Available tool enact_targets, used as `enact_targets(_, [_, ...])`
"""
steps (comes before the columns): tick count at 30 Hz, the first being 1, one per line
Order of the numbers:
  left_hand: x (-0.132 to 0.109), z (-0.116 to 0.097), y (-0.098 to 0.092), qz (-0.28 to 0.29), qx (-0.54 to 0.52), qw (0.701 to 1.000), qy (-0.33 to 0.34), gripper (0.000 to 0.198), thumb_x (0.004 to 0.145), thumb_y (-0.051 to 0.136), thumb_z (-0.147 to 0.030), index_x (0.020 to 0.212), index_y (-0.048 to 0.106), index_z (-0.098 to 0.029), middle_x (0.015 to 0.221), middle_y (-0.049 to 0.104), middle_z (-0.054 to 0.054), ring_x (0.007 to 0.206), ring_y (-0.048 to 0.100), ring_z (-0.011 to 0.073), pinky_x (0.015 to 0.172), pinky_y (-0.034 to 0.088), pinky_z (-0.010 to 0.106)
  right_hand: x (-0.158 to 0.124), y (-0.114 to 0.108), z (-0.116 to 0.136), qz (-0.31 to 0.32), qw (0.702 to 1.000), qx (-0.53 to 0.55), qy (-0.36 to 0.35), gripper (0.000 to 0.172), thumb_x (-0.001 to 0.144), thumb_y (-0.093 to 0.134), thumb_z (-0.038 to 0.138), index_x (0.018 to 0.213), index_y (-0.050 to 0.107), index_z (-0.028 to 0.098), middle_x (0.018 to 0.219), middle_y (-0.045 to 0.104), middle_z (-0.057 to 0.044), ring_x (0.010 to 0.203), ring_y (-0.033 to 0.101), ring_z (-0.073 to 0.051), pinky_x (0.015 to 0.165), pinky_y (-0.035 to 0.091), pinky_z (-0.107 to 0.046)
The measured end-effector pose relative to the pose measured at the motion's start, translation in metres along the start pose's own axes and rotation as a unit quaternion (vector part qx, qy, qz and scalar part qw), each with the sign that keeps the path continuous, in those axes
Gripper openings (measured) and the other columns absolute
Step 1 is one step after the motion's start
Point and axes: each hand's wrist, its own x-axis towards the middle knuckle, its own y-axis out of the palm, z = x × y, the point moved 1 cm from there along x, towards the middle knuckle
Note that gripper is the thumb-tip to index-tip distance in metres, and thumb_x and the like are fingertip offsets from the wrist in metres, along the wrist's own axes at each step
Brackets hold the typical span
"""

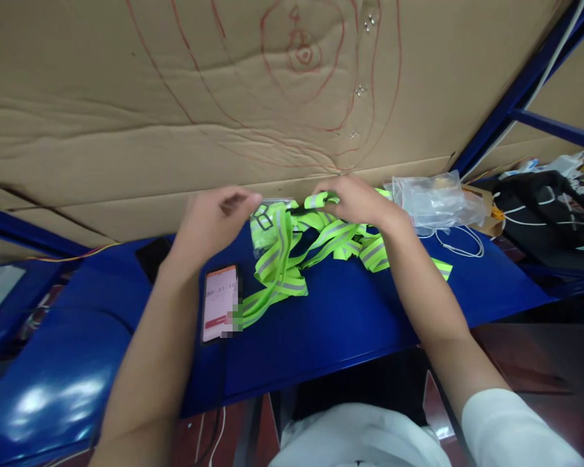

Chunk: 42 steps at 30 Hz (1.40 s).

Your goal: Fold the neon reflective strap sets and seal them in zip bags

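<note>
A tangle of neon-green reflective strap vest (292,250) lies on the blue table (350,318). My left hand (213,219) is raised above its left end, fingers pinched together on a clear plastic bag edge (267,217) by the straps. My right hand (357,202) is closed on a green strap at the top of the pile.
A phone (219,301) with a lit red-and-white screen lies left of the straps. A dark phone (153,256) sits further left. Clear plastic bags (435,201) and white cables (460,243) lie at the right. A cardboard wall (175,97) stands behind.
</note>
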Motion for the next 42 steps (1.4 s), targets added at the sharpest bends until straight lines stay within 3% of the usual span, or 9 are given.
enact_targets(3, [-0.009,-0.016,0.022,-0.015,0.132,0.975,0.179,0.047,0.082,0.084,-0.025,0.127,0.072,-0.028,0.132,0.070,0.004,0.125,0.062,0.0239,0.110,0.045,0.032,-0.015,-0.023,0.019,-0.088,0.995,0.024,-0.037,0.026,0.093,0.059,0.018,0.117,0.071,0.021,0.116,0.075,-0.005,0.109,0.069,-0.024,0.097,0.050,-0.035])
enact_targets(9, [-0.022,-0.029,0.049,0.037,0.164,0.955,0.243,0.090,0.076,0.090,-0.025,0.154,0.046,-0.026,0.161,0.048,0.010,0.151,0.042,0.0301,0.128,0.024,0.040,-0.038,-0.042,0.065,-0.166,0.983,-0.006,-0.074,0.039,0.091,0.048,0.005,0.119,0.065,0.026,0.127,0.064,-0.005,0.118,0.062,-0.024,0.100,0.052,-0.035])
enact_targets(16, [-0.016,-0.021,0.038,0.012,-0.034,0.986,0.160,0.071,0.080,0.087,-0.023,0.143,0.055,-0.032,0.150,0.058,0.004,0.135,0.057,0.0270,0.109,0.048,0.035,-0.048,-0.044,0.072,-0.366,0.924,-0.018,-0.108,0.020,0.105,0.045,0.032,0.106,0.065,0.032,0.114,0.065,-0.006,0.118,0.062,-0.028,0.110,0.052,-0.046])
enact_targets(21, [-0.020,-0.021,0.038,0.183,-0.069,0.980,0.027,0.046,0.078,0.089,-0.032,0.120,0.072,-0.022,0.104,0.078,0.007,0.085,0.072,0.0227,0.072,0.059,0.031,-0.049,-0.043,0.067,-0.397,0.916,0.043,-0.047,0.019,0.103,0.050,0.046,0.108,0.062,0.032,0.123,0.062,-0.008,0.131,0.056,-0.037,0.108,0.055,-0.056])
enact_targets(28, [-0.023,-0.033,0.041,0.081,-0.273,0.953,0.101,0.026,0.078,0.090,-0.022,0.099,0.075,-0.017,0.077,0.078,0.002,0.067,0.076,0.0188,0.069,0.062,0.030,-0.023,-0.025,0.048,-0.266,0.925,0.267,-0.049,0.031,0.098,0.063,0.044,0.124,0.052,0.032,0.135,0.060,-0.002,0.129,0.061,-0.023,0.113,0.053,-0.040])
enact_targets(32, [-0.025,-0.039,0.045,0.060,-0.314,0.940,0.118,0.024,0.083,0.086,-0.020,0.104,0.075,-0.019,0.122,0.079,0.008,0.097,0.080,0.0252,0.087,0.065,0.037,-0.001,0.007,0.044,-0.021,0.938,0.340,-0.062,0.065,0.086,0.076,0.039,0.143,0.048,0.026,0.146,0.060,-0.007,0.137,0.056,-0.023,0.110,0.052,-0.035])
enact_targets(37, [-0.023,-0.042,0.028,0.098,-0.294,0.944,0.113,0.026,0.081,0.087,-0.032,0.102,0.074,-0.026,0.121,0.080,0.002,0.081,0.079,0.0204,0.064,0.063,0.028,-0.008,0.041,0.031,0.261,0.873,0.405,-0.077,0.045,0.082,0.076,0.030,0.123,0.064,0.018,0.108,0.076,-0.003,0.103,0.070,-0.019,0.091,0.057,-0.029])
enact_targets(40, [-0.016,-0.027,-0.018,0.053,-0.251,0.960,0.114,0.056,0.073,0.079,-0.070,0.113,0.070,-0.031,0.103,0.081,-0.001,0.047,0.063,0.0120,0.039,0.046,0.023,-0.033,0.048,0.003,0.236,0.883,0.405,0.026,0.030,0.073,0.082,0.029,0.098,0.070,0.017,0.084,0.072,0.000,0.076,0.067,-0.017,0.073,0.057,-0.027])
enact_targets(42, [-0.011,-0.009,-0.053,0.008,-0.216,0.974,0.066,0.093,0.057,0.055,-0.099,0.117,0.068,-0.029,0.068,0.073,0.001,0.056,0.068,0.0208,0.042,0.051,0.028,-0.057,0.045,-0.017,0.142,0.867,0.463,0.116,0.021,0.078,0.072,0.032,0.093,0.068,0.018,0.077,0.068,0.000,0.065,0.063,-0.015,0.065,0.056,-0.028])
